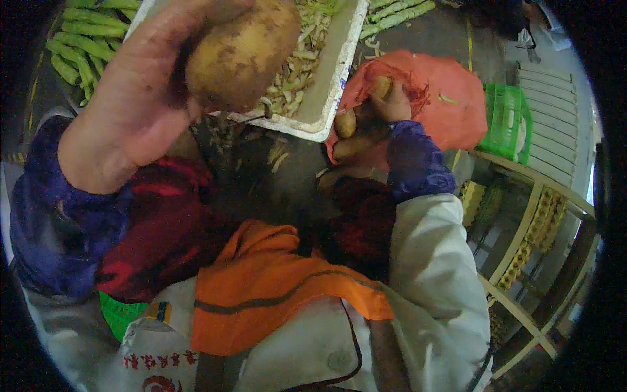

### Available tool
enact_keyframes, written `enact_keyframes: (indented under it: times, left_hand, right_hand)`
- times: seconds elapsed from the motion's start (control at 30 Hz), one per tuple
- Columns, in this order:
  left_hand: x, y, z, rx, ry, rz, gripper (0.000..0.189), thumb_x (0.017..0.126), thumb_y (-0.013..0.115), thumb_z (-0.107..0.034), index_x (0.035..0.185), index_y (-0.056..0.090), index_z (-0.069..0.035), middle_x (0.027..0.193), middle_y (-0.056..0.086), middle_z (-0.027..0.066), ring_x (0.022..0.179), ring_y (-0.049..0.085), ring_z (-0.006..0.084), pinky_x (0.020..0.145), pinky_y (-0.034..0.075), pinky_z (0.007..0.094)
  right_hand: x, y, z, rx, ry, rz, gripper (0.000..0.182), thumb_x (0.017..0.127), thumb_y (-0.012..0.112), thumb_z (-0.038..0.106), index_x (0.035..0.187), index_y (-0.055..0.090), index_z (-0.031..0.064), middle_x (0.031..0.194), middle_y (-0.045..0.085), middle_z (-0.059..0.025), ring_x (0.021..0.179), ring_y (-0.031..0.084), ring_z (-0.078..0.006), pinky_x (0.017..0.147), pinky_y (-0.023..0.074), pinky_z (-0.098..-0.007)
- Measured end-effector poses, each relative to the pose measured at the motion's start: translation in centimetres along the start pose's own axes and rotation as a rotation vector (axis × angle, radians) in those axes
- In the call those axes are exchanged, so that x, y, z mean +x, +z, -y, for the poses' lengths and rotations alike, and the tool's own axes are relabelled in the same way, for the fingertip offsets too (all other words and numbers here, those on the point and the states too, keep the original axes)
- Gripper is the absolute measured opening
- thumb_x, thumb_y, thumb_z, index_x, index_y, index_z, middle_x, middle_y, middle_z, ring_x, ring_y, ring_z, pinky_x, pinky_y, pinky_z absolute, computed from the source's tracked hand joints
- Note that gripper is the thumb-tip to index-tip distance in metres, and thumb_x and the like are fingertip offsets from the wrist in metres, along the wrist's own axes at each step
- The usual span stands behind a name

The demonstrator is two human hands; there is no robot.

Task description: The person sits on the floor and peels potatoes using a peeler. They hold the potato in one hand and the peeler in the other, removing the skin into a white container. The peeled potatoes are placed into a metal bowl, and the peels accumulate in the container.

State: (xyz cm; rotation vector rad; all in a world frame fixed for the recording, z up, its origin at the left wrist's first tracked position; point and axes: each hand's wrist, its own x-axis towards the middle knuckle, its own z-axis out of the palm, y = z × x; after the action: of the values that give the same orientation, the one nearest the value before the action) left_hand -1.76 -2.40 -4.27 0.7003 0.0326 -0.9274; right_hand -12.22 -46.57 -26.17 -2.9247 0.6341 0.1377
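Observation:
Close to the camera, a large potato (245,56) with brown soil marks rests in my left hand (139,93), which is raised over the left part of a white foam box (318,110). Peelings (299,73) lie inside the box. A dark, thin tool (252,119) shows below the potato at the box's near edge; whether my hand holds it is unclear. My right hand (396,104) is inside the mouth of a red mesh sack (450,112), its fingers on a small potato (382,88). Other potatoes (346,122) lie at the sack's opening.
Long green vegetables (88,41) lie at the upper left, and more green stalks (404,17) lie beyond the box. A green plastic crate (507,122) stands right of the sack. At the right, a wooden rack (524,230) holds egg trays. Scraps (279,157) litter the dark floor.

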Motion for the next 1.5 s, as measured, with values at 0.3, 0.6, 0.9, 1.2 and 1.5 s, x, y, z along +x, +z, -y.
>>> enact_keyframes:
  times: [0.3,0.6,0.9,1.2,1.5]
  left_hand:
    - [-0.8,1.1,0.0,0.145,0.118,0.049,0.032,0.087,0.050,-0.022,0.116,0.051,-0.007,0.113,0.055,0.0066,0.107,0.052,0.0189,0.093,0.042,0.0347]
    - [-2.0,-0.2,-1.0,-0.020,0.057,-0.161,0.043,0.087,0.047,-0.031,0.117,0.046,0.000,0.108,0.058,0.0148,0.095,0.059,0.0292,0.085,0.047,0.0382]
    - [-1.5,0.5,-3.1,-0.215,0.120,0.039,0.055,0.083,0.039,-0.047,0.123,0.045,-0.009,0.119,0.052,0.0132,0.103,0.052,0.0377,0.077,0.046,0.0463]
    - [-3.5,0.5,-4.4,-0.159,0.232,-0.110,0.053,0.082,0.041,-0.046,0.121,0.047,-0.010,0.119,0.052,0.0118,0.105,0.053,0.0310,0.080,0.044,0.0456]
    - [-4.0,0.7,-6.6,-0.052,0.318,-0.219,0.049,0.083,0.041,-0.045,0.116,0.049,-0.010,0.108,0.057,0.0110,0.097,0.057,0.0339,0.071,0.045,0.0402]
  right_hand:
    - [2.7,-0.4,1.6,-0.120,0.012,0.408,0.062,0.075,0.061,0.034,0.125,0.040,0.0041,0.112,0.053,-0.0243,0.104,0.052,-0.0376,0.089,0.0412,-0.0419]
    - [4.2,-19.1,11.3,0.279,-0.200,0.707,0.036,0.086,0.054,0.025,0.114,0.051,0.0038,0.088,0.059,-0.0082,0.076,0.057,-0.0153,0.067,0.0476,-0.0268]
    - [0.2,-21.2,26.2,0.644,-1.034,0.168,0.026,0.083,0.057,0.008,0.108,0.054,0.0043,0.082,0.061,-0.0089,0.076,0.058,-0.0182,0.070,0.0473,-0.0298]
    - [-2.3,-18.0,31.9,1.134,-0.823,0.727,0.022,0.089,0.050,0.021,0.098,0.057,0.0023,0.091,0.061,-0.0065,0.084,0.056,-0.0149,0.076,0.0450,-0.0290]
    - [-3.9,-7.3,34.3,0.606,-0.560,0.739,0.047,0.083,0.053,0.044,0.098,0.059,0.0000,0.077,0.061,-0.0103,0.073,0.057,-0.0188,0.067,0.0456,-0.0333]
